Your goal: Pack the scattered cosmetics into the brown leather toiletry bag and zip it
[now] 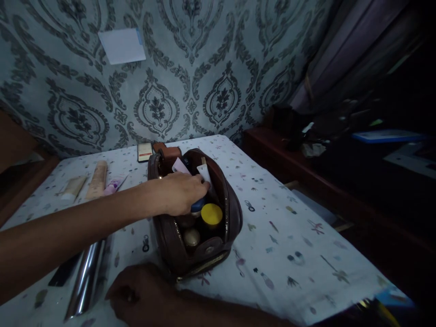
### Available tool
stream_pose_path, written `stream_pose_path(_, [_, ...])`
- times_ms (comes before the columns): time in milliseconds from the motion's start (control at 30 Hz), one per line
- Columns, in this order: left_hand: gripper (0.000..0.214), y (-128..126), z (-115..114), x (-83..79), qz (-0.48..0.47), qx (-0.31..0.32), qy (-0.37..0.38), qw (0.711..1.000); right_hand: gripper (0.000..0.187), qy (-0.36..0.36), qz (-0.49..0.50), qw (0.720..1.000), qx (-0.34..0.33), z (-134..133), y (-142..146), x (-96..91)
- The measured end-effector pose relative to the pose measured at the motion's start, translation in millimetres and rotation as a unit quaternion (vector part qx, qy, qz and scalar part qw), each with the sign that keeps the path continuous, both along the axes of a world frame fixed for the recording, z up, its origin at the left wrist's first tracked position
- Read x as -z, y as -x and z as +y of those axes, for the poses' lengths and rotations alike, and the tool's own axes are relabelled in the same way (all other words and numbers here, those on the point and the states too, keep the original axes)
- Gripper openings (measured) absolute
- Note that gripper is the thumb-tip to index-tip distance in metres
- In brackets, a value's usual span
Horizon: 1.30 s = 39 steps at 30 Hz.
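Note:
A dark brown zip bag stands unzipped on the table. My left hand reaches into it from the left, fingers curled down among the contents; what they grip is hidden. Touching or close to the fingertips are a white tube and a dark blue item. A yellow lid, a pale round cap and a pinkish tube also show inside. In front of the bag, my right hand rests in shadow with its fingers curled closed, and nothing shows in them.
Left of the bag lie a beige tube, a white-capped tube, a purple tube and a shiny silver cylinder. A phone lies behind, near the patterned wall. The table's right edge borders a dark area.

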<state>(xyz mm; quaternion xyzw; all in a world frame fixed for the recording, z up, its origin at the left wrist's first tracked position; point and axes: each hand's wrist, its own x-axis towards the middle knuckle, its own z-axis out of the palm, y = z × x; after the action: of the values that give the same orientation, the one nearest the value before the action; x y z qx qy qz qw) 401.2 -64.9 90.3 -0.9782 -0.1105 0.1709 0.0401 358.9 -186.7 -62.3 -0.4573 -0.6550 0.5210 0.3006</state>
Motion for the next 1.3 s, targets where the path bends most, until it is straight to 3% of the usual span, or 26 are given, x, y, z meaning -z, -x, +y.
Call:
stream_pose_path(433, [0.055,-4,-6,-8.9,0.016,-0.032,-0.033,0.999,0.036,0.001,-0.017,1.000,0.005,-1,-2,-6.6])
stream_pose_path(567, [0.050,1,-3,-23.9,0.007,-0.051,-0.027,0.998,0.035,0.001,-0.018,1.000,0.013,-1,-1,-6.7])
stream_pose_path(700, [0.026,26,5,-47.8,-0.140,-0.066,-0.007,0.988,0.034,-0.002,-0.016,1.000,0.012,0,-1,-6.4])
stream_pose_path(833, [0.022,75,7,-55.4,-0.320,-0.142,0.039,0.936,0.031,-0.015,-0.003,1.000,0.005,3,0,-3.4])
stream_pose_path(967, [0.026,143,4,-35.0,-0.383,-0.270,0.091,0.879,0.025,-0.042,0.023,0.999,0.024,3,1,0.4])
stream_pose_path(1100, [0.031,222,11,6.7,-0.405,-0.400,0.120,0.813,0.021,-0.058,0.041,0.997,0.033,6,2,6.6])
stream_pose_path(1167, [0.036,258,14,30.8,-0.392,-0.473,0.094,0.784,0.020,-0.060,0.047,0.997,0.033,7,3,10.0])
stream_pose_path(1300, [0.034,300,7,74.0,-0.339,-0.534,0.044,0.773,0.019,-0.048,0.048,0.997,0.035,10,4,13.2])
